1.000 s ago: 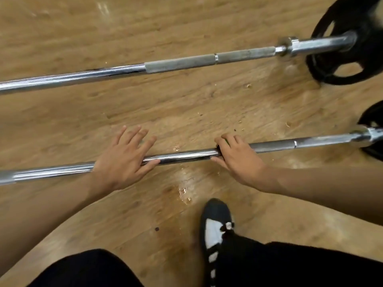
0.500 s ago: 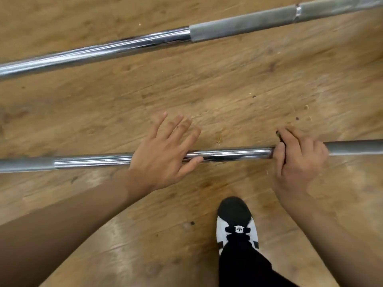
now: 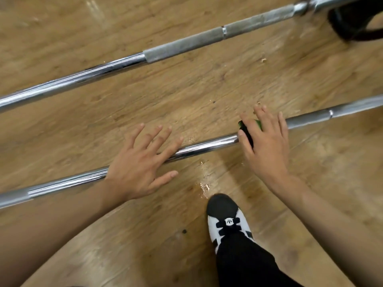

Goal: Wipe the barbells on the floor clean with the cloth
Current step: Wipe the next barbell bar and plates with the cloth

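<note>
A: Okay, hands?
B: Left hand (image 3: 141, 162) lies flat on the near barbell (image 3: 207, 145), fingers spread and straight, gripping nothing. Right hand (image 3: 265, 146) is flat too, fingers straight, pressing the cloth (image 3: 246, 132) onto the same bar.
A: Cloth where?
B: Under the right palm, on the bar; a dark and green edge shows by the thumb.
A: Rest?
B: Far barbell (image 3: 186, 41) lies apart on the wood floor (image 3: 186, 90), with a black weight plate (image 3: 356, 23) at its right end. Black-and-white shoe (image 3: 226, 220) near the bar, crumbs (image 3: 205, 186) close by.
</note>
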{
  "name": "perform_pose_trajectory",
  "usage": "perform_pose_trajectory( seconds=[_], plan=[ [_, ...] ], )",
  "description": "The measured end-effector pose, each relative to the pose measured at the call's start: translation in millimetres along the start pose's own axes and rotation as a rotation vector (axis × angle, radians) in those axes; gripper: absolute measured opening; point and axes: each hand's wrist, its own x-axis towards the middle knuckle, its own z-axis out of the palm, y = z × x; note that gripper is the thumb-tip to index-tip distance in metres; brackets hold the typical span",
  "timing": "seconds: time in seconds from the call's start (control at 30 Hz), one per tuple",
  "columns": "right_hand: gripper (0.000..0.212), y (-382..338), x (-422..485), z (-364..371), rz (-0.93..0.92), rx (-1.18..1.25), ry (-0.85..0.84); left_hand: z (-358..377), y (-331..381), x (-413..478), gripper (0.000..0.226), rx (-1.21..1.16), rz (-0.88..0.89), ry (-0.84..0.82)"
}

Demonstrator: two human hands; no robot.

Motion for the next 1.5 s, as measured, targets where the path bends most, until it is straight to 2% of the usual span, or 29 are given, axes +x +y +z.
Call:
perform_pose_trajectory(
  seconds=[0.1,0.13,0.23,0.3,0.5,0.63,0.73,0.8,0.87,0.97,1.03,1.1,1.13,1.2,1.27,1.3,1.37,1.5],
  plan=[
    [0.038,-36,-8,7,0.190,0.107,0.090,0,-2,-2,0.080,0.033,0.065,-0.019],
    [0.036,-57,-10,11,0.182,0.148,0.108,0,-1,-2,0.081,0.041,0.072,-0.019],
    [0.035,-103,-21,21,-0.200,0.163,0.006,1,-1,-4,0.082,0.041,0.071,-0.004],
    [0.033,-91,-17,18,-0.294,0.091,-0.006,1,-1,-4,0.082,0.038,0.064,-0.004],
    [0.036,11,-18,5,0.147,0.016,0.155,1,0,-3,0.083,0.029,0.053,-0.004],
    [0.032,-29,-7,16,0.264,0.092,0.202,0,1,-4,0.083,0.023,0.031,-0.017],
    [0.029,-50,-8,23,-0.051,0.114,0.132,0,1,-3,0.083,0.025,0.024,-0.021],
    [0.031,-29,-7,18,-0.188,0.054,0.118,-1,2,-2,0.083,0.033,0.025,-0.025],
    [0.032,2,-6,14,-0.117,0.039,0.162,-2,1,-2,0.082,0.040,0.018,-0.025],
    [0.033,33,-9,11,0.122,0.054,0.237,-1,1,-4,0.082,0.030,0.011,-0.027],
    [0.031,23,-4,13,0.261,0.059,0.258,-1,0,-4,0.082,0.034,0.011,-0.029],
    [0.030,-9,2,17,0.305,0.075,0.259,0,0,-5,0.081,0.032,0.011,-0.027],
    [0.030,-25,1,21,0.242,0.090,0.239,0,0,-5,0.080,0.028,0.008,-0.023],
    [0.029,-46,-7,26,0.002,0.150,0.177,1,0,-5,0.078,0.016,-0.001,-0.022],
    [0.029,-34,-11,22,-0.185,0.143,0.145,0,0,-2,0.076,-0.013,-0.015,-0.017],
    [0.030,-18,-11,21,-0.210,0.114,0.146,0,-1,-1,0.076,-0.034,-0.029,-0.011],
    [0.032,21,-8,19,-0.119,0.064,0.172,1,0,-1,0.075,-0.075,-0.047,-0.010],
    [0.032,71,8,6,0.306,0.031,0.253,1,-1,1,0.074,-0.106,-0.042,-0.035]
  ],
)
